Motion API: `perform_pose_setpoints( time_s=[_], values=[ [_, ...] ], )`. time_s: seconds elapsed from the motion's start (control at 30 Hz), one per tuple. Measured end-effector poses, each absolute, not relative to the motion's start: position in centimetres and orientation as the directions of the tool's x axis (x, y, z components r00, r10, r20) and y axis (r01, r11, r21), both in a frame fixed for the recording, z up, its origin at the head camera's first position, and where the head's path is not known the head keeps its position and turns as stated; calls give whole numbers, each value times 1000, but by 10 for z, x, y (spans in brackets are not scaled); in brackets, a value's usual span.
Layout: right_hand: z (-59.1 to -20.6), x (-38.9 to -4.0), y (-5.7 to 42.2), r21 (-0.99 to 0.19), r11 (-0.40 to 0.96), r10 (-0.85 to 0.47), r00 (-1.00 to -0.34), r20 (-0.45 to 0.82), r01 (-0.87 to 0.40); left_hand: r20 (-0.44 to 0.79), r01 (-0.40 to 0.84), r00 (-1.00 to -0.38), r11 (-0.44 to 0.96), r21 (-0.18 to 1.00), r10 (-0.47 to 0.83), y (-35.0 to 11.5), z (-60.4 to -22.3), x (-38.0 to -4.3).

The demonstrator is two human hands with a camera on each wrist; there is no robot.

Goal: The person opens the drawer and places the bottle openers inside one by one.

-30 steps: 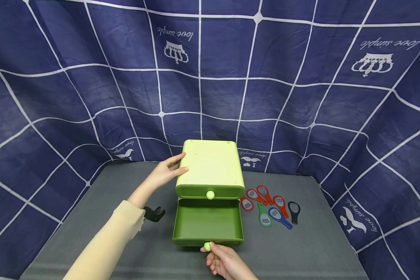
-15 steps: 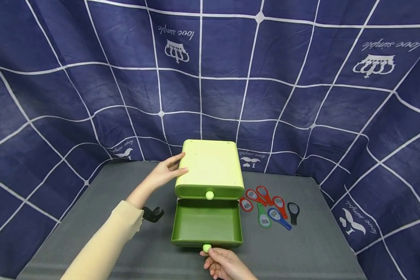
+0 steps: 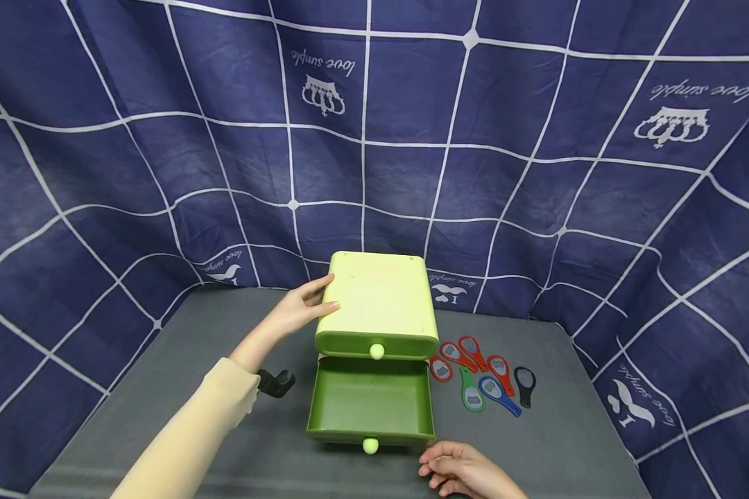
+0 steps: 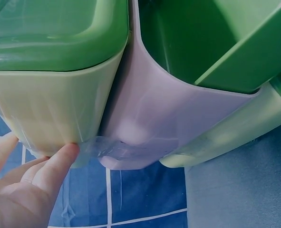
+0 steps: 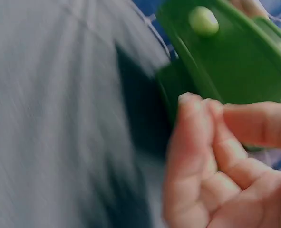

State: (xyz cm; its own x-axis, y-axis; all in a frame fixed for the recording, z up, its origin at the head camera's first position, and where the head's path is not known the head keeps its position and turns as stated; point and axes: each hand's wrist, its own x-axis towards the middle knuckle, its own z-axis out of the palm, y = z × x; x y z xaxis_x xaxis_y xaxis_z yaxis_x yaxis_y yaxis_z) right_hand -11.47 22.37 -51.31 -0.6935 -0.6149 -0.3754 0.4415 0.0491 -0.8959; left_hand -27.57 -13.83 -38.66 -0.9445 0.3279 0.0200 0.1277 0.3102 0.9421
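A small drawer cabinet (image 3: 381,298) with a pale yellow-green top stands on the grey table. Its top drawer is in, with a round knob (image 3: 377,351). The drawer (image 3: 343,438) below it is pulled out, bare inside, with a light green knob (image 3: 370,445) at its front. My left hand (image 3: 296,312) rests on the cabinet's left side, fingers and thumb extended; its fingertips (image 4: 70,151) touch the wall in the left wrist view. My right hand (image 3: 465,471) hangs loosely curled off the drawer's front right corner, apart from the knob and holding nothing.
Several bottle openers lie right of the cabinet: red (image 3: 500,374), green (image 3: 471,395), blue (image 3: 498,395) and black (image 3: 525,384). A black device (image 3: 276,382) sits at my left wrist. A blue curtain (image 3: 399,173) with white lines hangs behind the table.
My right hand has let go of the lower drawer's knob and moved to the right. The left hand keeps its place on the cabinet, and the drawer stays pulled out.
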Motion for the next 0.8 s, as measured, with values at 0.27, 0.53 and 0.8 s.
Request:
perform_pose_setpoints(
  time_s=[0.27, 0.53, 0.8],
  values=[
    [-505, -149, 256, -917, 152, -58, -923, -380, 368, 18, 125, -945, 311, 942, 325, -139, -388, -276],
    [-518, -185, 266, -937, 230, 354, -920, -170, 262, 19, 129, -946, 319, 939, 324, -138, -388, -277],
    [-529, -200, 266, -901, 354, 439, -895, -78, 252, 32, 146, -942, 320, 936, 335, -138, -389, -276]
  ],
)
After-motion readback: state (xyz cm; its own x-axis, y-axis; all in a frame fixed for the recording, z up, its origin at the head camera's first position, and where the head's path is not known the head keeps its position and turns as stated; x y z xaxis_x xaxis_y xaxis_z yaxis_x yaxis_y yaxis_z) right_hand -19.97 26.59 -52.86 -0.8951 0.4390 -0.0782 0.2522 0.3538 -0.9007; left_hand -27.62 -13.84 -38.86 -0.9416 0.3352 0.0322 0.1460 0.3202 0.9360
